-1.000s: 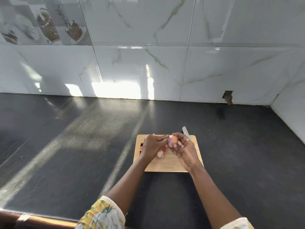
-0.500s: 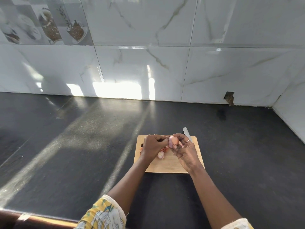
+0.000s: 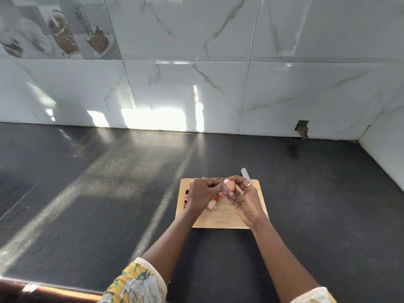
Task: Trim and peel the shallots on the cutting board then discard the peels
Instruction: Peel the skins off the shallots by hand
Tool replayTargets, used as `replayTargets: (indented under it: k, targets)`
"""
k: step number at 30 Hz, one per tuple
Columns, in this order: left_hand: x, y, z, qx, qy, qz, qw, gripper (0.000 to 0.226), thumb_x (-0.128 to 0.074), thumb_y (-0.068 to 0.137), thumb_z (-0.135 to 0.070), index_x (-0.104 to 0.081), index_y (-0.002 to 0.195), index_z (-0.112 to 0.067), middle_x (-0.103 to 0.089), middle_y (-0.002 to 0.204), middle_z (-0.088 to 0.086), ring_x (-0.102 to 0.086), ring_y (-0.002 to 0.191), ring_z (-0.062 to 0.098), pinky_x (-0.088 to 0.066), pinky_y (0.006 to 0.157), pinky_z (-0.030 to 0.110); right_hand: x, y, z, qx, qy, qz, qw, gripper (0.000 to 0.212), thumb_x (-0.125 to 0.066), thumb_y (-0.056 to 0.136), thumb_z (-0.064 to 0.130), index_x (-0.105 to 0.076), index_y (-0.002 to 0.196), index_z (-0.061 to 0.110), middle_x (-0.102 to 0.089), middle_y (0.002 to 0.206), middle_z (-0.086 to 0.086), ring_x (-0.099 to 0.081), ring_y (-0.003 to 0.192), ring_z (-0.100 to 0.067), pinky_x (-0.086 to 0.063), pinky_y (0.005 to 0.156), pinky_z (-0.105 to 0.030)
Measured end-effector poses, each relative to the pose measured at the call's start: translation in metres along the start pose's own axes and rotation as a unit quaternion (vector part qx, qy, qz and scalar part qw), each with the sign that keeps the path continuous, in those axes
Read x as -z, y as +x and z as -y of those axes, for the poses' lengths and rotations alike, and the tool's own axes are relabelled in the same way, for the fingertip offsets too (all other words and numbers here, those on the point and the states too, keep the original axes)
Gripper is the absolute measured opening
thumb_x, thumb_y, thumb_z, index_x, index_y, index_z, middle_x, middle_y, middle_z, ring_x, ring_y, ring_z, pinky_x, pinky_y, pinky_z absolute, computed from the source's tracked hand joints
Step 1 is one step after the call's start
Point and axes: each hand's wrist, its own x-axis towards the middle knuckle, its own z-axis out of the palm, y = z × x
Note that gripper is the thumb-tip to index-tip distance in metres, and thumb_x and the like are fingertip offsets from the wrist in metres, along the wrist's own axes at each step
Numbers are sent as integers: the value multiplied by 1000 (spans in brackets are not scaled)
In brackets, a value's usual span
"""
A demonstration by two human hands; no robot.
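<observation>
As fingers (image 3: 232,194) pinch — shallot (image 3: 229,186) (pink) hovers.

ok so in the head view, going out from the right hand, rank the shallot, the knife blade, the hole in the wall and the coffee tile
From the right hand:
1. shallot, pinched in its fingers.
2. knife blade, just behind the hand.
3. hole in the wall, back right.
4. coffee tile, far back left.

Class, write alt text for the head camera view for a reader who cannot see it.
The right hand holds a pink shallot over a wooden cutting board while the left hand pinches at it. Peels lie on the board, a knife at its far edge.
</observation>
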Motion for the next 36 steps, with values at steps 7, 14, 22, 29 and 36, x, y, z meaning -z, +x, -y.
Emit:
replayTargets:
  k: [7, 14, 22, 29, 36]
  targets:
    - [-6, -1, 0, -15, 86, -45, 995, 13, -70, 72, -9, -76, 84, -11, -75, 88, -1, -67, 76, 8, -54, 71, 24, 1, 0, 0, 0, -11, 4, 1000, 49, -39, 76, -34, -61, 92, 7, -67, 95, -4, -66, 88, -17, -56, 77, -26]
    - [1, -2, -4, -4, 51, -46, 998, 10, -65, 81, -17, -75, 82, -14, -74, 81, -5, -65, 70, 5, -53, 70, 24, -1, -2, 2, -7, 3, -5, 1000, 60, -28, 68, -39, -60, 91, 6, -65, 91, -7, -66, 82, -18, -57, 75, -26]
    - [0, -4, 1, -9, -65, 4, 998, 21, -71, 78, -8, -73, 98, -8, -73, 98, 5, -68, 91, 9, -53, 88, 26, -4, -4, 5, -8, 68, -19, 997, 59, -24, 71, -39, -59, 91, 5, -64, 90, -6, -67, 69, -14, -59, 70, -28]
    - [0, -6, 6, -77, 33, -34, 996, 16, -69, 80, -8, -75, 94, -13, -74, 94, -2, -67, 87, 3, -53, 84, 25, -5, -4, 2, 0, 62, -23, 998, 44, -38, 82, -29, -59, 94, 7, -62, 99, -7, -69, 82, -17, -59, 71, -28]
    - [-6, -7, 7, -131, 157, -95, 974, 11, -69, 77, -15, -73, 84, -7, -74, 85, 3, -67, 77, 12, -48, 71, 11, -7, -4, 1, 3, 51, -23, 998, 45, -37, 82, -30, -59, 95, 8, -62, 101, -7, -65, 88, -20, -59, 72, -29]
